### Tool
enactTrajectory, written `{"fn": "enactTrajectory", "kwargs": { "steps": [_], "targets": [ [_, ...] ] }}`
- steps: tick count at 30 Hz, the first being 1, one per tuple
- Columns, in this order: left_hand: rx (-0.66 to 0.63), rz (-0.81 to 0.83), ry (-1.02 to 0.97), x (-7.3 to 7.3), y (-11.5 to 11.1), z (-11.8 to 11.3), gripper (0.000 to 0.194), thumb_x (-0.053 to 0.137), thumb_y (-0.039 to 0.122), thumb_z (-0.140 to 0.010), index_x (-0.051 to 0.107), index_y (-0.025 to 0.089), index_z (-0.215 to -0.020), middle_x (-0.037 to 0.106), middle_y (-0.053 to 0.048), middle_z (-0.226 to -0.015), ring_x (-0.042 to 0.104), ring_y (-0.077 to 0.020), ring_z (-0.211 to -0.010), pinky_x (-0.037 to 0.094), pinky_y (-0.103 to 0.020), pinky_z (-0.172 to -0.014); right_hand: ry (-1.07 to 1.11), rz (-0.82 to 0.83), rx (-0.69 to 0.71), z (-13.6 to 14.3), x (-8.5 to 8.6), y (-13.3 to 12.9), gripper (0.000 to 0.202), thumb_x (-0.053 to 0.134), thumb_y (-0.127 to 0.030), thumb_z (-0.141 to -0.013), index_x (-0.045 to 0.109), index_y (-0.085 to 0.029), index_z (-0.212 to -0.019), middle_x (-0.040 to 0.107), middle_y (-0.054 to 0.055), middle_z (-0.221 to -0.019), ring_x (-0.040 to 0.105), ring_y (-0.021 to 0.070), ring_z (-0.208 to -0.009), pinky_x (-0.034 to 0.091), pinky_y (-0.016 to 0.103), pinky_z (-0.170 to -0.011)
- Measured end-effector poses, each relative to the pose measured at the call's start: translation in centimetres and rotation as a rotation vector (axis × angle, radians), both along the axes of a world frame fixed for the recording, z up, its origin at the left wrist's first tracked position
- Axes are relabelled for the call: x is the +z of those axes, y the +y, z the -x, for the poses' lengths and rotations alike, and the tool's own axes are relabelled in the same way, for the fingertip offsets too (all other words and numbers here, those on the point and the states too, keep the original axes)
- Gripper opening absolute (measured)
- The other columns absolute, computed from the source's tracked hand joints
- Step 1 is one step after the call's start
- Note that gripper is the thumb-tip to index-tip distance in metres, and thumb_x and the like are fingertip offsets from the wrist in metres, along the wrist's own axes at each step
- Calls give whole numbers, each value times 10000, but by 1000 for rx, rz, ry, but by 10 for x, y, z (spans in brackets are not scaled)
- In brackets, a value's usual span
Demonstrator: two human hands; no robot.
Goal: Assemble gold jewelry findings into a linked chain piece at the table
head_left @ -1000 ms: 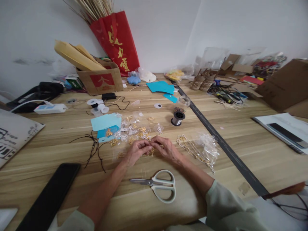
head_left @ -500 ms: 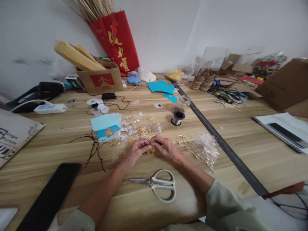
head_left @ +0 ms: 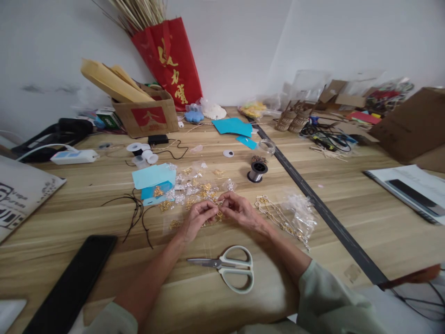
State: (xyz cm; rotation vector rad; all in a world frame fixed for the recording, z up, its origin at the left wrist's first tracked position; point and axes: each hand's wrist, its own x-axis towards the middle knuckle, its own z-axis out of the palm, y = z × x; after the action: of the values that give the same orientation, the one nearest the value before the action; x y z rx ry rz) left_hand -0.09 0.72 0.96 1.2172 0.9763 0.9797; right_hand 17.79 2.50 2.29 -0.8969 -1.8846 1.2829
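My left hand point(head_left: 200, 219) is closed in a pinch, thumb against forefinger, with a small gold ring point(head_left: 219, 214) at its fingertips. Close beside it, my right hand point(head_left: 238, 211) also pinches; whatever lies between its fingertips is too small to make out. Under and behind the hands are piles of gold findings point(head_left: 206, 187) and silver findings point(head_left: 179, 198), some on clear plastic bags. To the right lies a gold-and-silver chain point(head_left: 278, 217). Scissors point(head_left: 222, 263) with pale handles rest in front of my hands, blades pointing left.
A spool of wire point(head_left: 257, 171) stands beyond my right hand. Crumpled plastic bags point(head_left: 301, 213) lie right of the chain. Black cords point(head_left: 137, 215) and blue card point(head_left: 153, 176) are on the left. A black phone-like slab point(head_left: 74, 283) lies near left, a cardboard box point(head_left: 413, 125) far right.
My fingertips have drawn slightly apart, the right hand lifting and shifting a little right. The gold ring between them shows more clearly. The scissors and chain have stayed put.
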Motion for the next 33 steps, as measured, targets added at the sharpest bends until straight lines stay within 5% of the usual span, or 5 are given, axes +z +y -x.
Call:
{"fn": "enactTrajectory", "kwargs": {
  "steps": [14, 25, 33],
  "targets": [
    [75, 18, 33, 1, 1, -1, 160, 665, 294, -698, 607, 148, -667, 528, 32, -576, 453, -83, -526, 361, -204, -522, -5, -38, -47, 0, -1, 3, 150, 539, -295, -838, 494, -156, -871, 470, -37, -627, 428, 84, -555, 347, 198, -510],
    [90, 20, 34, 2, 1, -1, 195, 682, 324, -682, 604, 147, -657, 534, 28, -576, 456, -80, -514, 365, -203, -508, -215, -326, -12, -2, 4, 1, 85, 512, -110, -803, 587, -141, -826, 578, 34, -753, 526, 121, -668, 421, 229, -613],
    [94, -52, 81, -1, 1, -1, 181, 677, 307, -687, 604, 141, -672, 533, 27, -604, 427, -73, -519, 311, -192, -476, -211, -406, -39, 1, -2, 0, 96, 512, -135, -859, 606, -150, -868, 610, 44, -801, 567, 127, -714, 440, 229, -669]
  ]
}}
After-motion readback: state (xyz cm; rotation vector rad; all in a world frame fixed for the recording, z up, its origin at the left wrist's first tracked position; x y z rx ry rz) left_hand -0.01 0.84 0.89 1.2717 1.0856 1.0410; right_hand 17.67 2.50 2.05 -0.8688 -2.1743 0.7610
